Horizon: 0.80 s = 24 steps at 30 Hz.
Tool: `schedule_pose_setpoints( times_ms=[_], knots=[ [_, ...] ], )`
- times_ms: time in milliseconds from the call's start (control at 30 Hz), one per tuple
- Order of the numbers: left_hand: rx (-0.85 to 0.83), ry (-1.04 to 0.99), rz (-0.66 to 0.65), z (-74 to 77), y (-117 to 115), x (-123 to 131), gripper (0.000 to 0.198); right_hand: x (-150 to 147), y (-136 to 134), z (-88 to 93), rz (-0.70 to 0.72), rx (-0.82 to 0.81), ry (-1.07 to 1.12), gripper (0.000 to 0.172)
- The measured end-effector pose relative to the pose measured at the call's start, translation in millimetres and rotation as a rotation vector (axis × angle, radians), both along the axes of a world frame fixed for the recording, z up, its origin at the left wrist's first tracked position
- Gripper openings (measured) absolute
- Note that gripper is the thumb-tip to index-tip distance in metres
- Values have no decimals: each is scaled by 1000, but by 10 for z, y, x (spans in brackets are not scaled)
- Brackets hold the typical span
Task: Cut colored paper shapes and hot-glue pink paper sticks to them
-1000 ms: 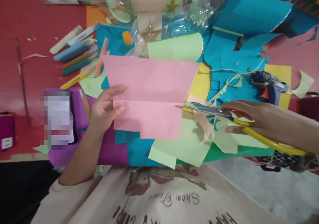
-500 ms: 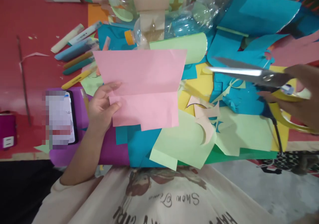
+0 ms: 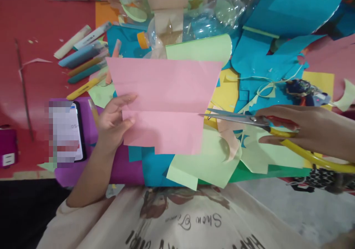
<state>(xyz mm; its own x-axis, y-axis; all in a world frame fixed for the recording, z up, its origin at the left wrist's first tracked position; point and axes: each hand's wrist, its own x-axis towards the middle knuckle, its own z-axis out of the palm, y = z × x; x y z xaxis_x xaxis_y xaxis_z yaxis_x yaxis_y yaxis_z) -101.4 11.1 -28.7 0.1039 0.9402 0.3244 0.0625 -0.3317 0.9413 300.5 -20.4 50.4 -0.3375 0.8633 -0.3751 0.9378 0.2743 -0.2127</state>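
My left hand [image 3: 115, 118] pinches the left edge of a pink paper sheet [image 3: 163, 101], thumb on top, and holds it above the pile. A crease runs across the sheet's middle. My right hand [image 3: 302, 130] grips yellow-handled scissors [image 3: 249, 120]. Their steel blades point left and are slightly apart. The tips touch the right end of the crease on the pink paper.
Scraps of blue, light green and yellow paper [image 3: 257, 68] cover the surface. Several markers [image 3: 83, 62] lie at the upper left on the red floor. A phone [image 3: 68, 130] rests on purple paper. Clear plastic bottles [image 3: 172, 23] stand behind. A glue gun [image 3: 305, 92] lies at right.
My right hand brought the scissors down from the upper right to the crease at the pink paper's right edge. The pink sheet shifted slightly right and lower.
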Motion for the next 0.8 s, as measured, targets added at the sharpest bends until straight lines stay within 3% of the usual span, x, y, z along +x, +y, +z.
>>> schedule_pose_setpoints(
  times_ms=[100,300,800],
  knots=[
    [1,15,-18,-3,-16,0,41,-49,17,-28,12,-77,92,79],
    [-15,27,-75,-27,-28,6,44,-160,30,-72,43,-78,153,76],
    [-7,11,-38,-12,-44,48,40,-131,21,-119,55,-112,215,67]
  ],
)
